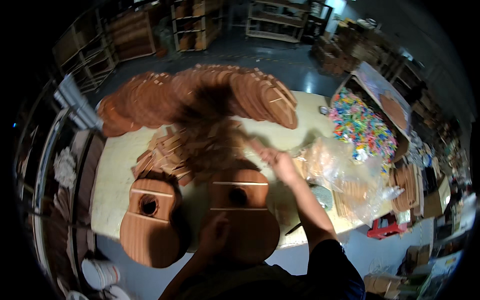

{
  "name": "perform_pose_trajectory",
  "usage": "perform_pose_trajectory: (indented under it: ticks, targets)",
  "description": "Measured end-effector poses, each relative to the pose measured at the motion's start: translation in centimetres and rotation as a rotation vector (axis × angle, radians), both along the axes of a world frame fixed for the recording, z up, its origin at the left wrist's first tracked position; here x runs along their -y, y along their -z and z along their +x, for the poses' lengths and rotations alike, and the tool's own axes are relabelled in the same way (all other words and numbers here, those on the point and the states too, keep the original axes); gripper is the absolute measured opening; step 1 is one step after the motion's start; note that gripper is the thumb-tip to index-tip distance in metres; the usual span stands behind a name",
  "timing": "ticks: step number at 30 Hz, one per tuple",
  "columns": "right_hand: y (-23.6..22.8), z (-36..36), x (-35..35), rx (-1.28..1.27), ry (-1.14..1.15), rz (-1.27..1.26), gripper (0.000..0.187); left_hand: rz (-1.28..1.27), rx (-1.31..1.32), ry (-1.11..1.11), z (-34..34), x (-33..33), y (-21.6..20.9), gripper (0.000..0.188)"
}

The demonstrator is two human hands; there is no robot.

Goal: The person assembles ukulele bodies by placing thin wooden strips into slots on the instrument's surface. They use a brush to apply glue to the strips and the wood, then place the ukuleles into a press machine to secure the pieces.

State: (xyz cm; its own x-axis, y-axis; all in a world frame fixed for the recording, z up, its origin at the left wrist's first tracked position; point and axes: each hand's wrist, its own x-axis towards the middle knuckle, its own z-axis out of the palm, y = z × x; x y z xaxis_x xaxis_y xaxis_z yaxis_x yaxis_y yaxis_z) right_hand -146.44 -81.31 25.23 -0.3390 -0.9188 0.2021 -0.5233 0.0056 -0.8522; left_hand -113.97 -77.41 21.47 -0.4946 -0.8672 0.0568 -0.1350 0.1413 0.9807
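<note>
My right hand (278, 162) is closed on the end of a small flat wood block (256, 145), raised over the table beside a heap of similar wood blocks (167, 150). My left hand (216, 232) lies in shadow on the lower left part of a ukulele-like wooden body (245, 227); its fingers are too dark to make out. This body has a round sound hole with a pale strip above and below it. To its left lies a second such body (145, 235), also with two pale strips around its hole.
Thin wooden plates (200, 90) lie overlapped along the table's far edge. At right stand a box of colourful clips (357, 125) and clear plastic bags (325, 160) over wood parts. A dark stick-like tool (293, 229) lies near the front edge. Below left is a white bucket (100, 273).
</note>
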Motion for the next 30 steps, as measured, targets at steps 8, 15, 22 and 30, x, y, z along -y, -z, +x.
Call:
perform_pose_trajectory:
  ticks: [8, 15, 22, 30]
  targets:
    - [-2.7, 12.7, -12.4, -0.506, -0.483, 0.224, 0.038, -0.323, -0.007, 0.227, 0.8, 0.6, 0.4, 0.019]
    - [-3.0, 14.4, -14.4, -0.100, -0.020, 0.389, 0.054, -0.661, 0.043, 0.406, 1.7, 0.3, -1.9, 0.012]
    - [0.9, 18.2, -13.9, -0.254, -0.066, -0.045, 0.059, -0.489, 0.002, 0.258, 2.7, 0.9, 1.8, 0.010]
    - [1.1, 21.5, -16.3, -0.334, 0.238, -0.276, 0.028, -0.038, -0.325, 0.233, 1.8, 0.3, 2.4, 0.034]
